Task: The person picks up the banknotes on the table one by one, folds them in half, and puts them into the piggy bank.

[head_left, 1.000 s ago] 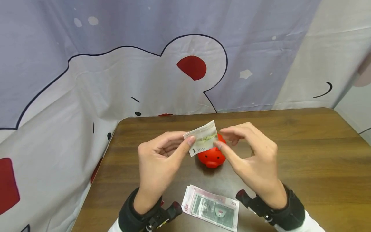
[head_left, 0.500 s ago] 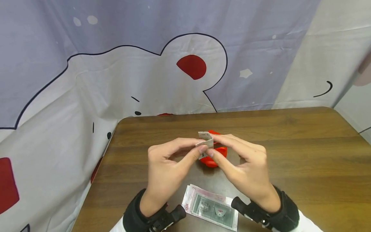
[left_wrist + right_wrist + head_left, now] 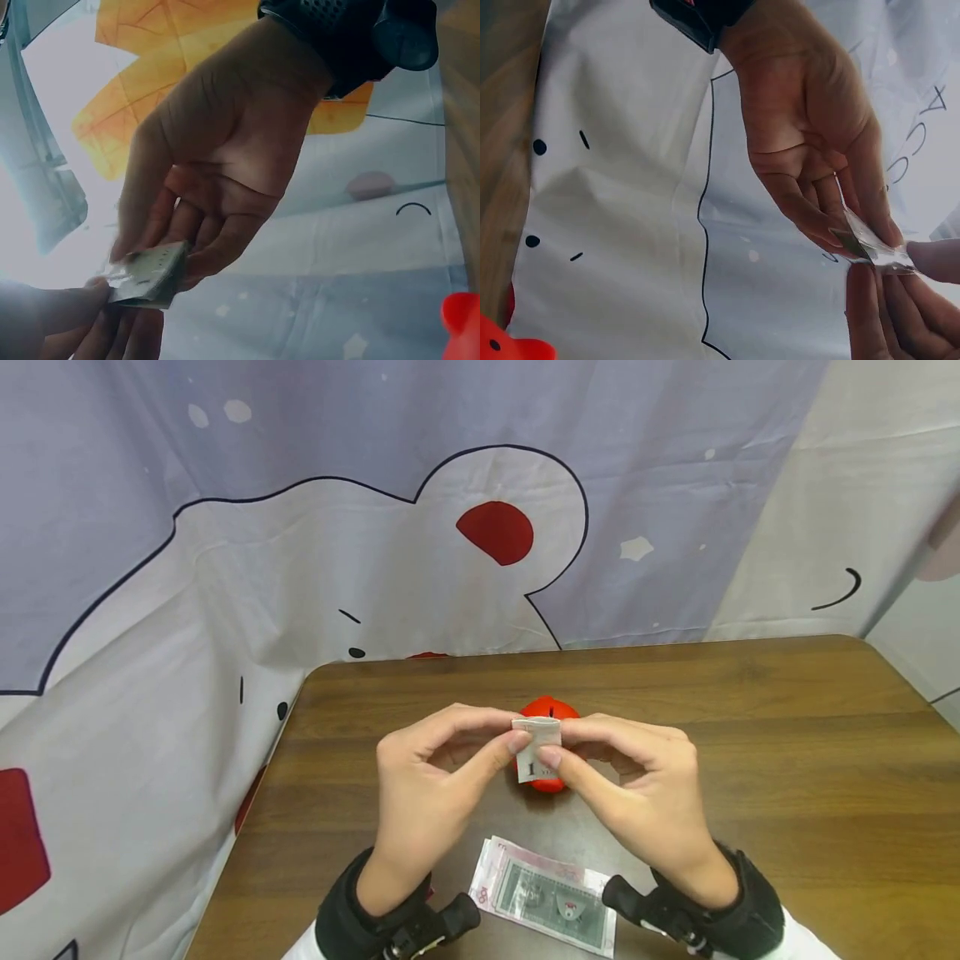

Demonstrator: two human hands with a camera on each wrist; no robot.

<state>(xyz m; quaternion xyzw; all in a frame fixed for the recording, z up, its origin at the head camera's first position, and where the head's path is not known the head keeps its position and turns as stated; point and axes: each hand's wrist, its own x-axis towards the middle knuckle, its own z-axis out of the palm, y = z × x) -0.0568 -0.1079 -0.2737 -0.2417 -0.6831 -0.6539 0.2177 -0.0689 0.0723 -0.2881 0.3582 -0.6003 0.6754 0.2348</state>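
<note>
A small banknote (image 3: 537, 762) marked with a 1, folded over on itself, is held up between my two hands. Its left side is pinched between thumb and forefinger of my left hand (image 3: 427, 793); my right hand (image 3: 645, 785) pinches the right side the same way. The left wrist view shows the layers of the folded banknote (image 3: 150, 277) between both hands. Behind it on the table stands a red piggy bank (image 3: 551, 705) with a dark slot on top, its face mostly hidden by the note and fingers.
A stack of banknotes (image 3: 551, 897), pinkish with a green-grey middle, lies on the wooden table (image 3: 787, 777) below my hands. A printed curtain (image 3: 637, 468) hangs behind the table's far edge.
The banknote was spread out with my right hand apart from it. My right hand has come in, and the note has been bent and folded to about half its width.
</note>
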